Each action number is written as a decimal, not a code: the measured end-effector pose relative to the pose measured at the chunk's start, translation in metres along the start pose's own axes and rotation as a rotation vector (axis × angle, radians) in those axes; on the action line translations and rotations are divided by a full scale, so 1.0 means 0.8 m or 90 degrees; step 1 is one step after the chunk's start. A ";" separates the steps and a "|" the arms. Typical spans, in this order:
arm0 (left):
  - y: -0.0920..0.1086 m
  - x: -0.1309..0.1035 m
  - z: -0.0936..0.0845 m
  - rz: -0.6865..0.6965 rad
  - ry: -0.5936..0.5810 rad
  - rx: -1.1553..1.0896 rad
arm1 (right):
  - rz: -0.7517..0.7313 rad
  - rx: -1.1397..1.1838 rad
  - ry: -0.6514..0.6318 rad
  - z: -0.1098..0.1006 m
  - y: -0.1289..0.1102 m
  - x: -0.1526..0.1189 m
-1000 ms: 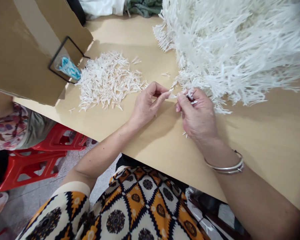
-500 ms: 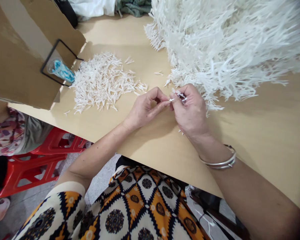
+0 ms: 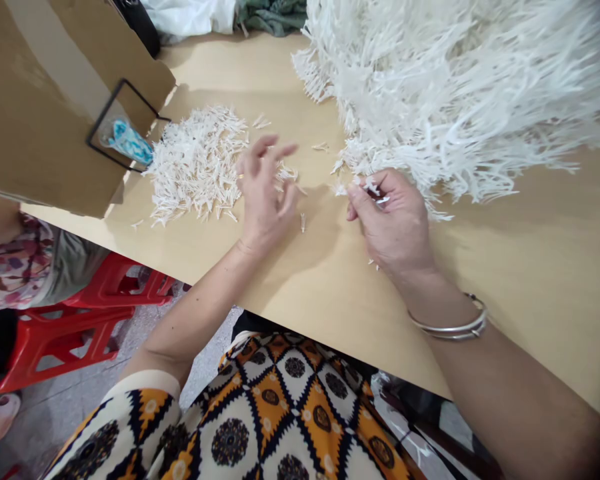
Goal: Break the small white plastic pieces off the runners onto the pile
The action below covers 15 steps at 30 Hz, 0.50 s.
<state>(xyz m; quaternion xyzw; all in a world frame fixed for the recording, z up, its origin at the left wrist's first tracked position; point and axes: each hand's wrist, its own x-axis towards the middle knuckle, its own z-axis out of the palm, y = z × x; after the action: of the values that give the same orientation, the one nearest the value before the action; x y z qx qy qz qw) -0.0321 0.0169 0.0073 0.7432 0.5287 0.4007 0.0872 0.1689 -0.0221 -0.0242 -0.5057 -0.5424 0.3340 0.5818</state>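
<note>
My left hand [image 3: 266,190] is held over the right edge of a pile of small white pieces [image 3: 195,163], its fingers spread and slightly blurred. A loose white piece [image 3: 303,223] lies on the table just right of it. My right hand [image 3: 395,217] is closed, thumb against fingers, around several small white pieces [image 3: 373,187]. Beyond it lies a large heap of long white branching strands [image 3: 445,100]. Two tiny white bits [image 3: 374,265] rest beside my right wrist.
A cardboard box [image 3: 45,100] stands at the left of the table [image 3: 320,287], with a black wire frame [image 3: 97,127] and a clear cup holding something blue [image 3: 127,141]. White and green cloths lie at the back. Another person sits at the left near red stools [image 3: 65,340].
My left hand has moved left, away from my right hand, and its fingers have opened. A loose piece now shows on the table between them. My right hand has shifted slightly right.
</note>
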 end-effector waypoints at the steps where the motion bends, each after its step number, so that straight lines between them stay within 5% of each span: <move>1: 0.008 -0.004 0.001 0.034 -0.039 0.004 | -0.007 -0.019 0.010 0.000 0.000 -0.001; 8: 0.028 -0.011 0.013 0.079 -0.186 -0.001 | -0.038 -0.032 0.008 0.003 -0.002 -0.004; 15: 0.017 -0.004 0.016 0.020 -0.144 -0.044 | -0.073 -0.037 -0.050 0.006 -0.030 -0.013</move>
<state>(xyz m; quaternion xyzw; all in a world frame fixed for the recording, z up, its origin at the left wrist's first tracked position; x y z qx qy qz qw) -0.0138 0.0121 0.0048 0.7884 0.4893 0.3341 0.1654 0.1588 -0.0369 -0.0051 -0.4770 -0.6022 0.3042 0.5633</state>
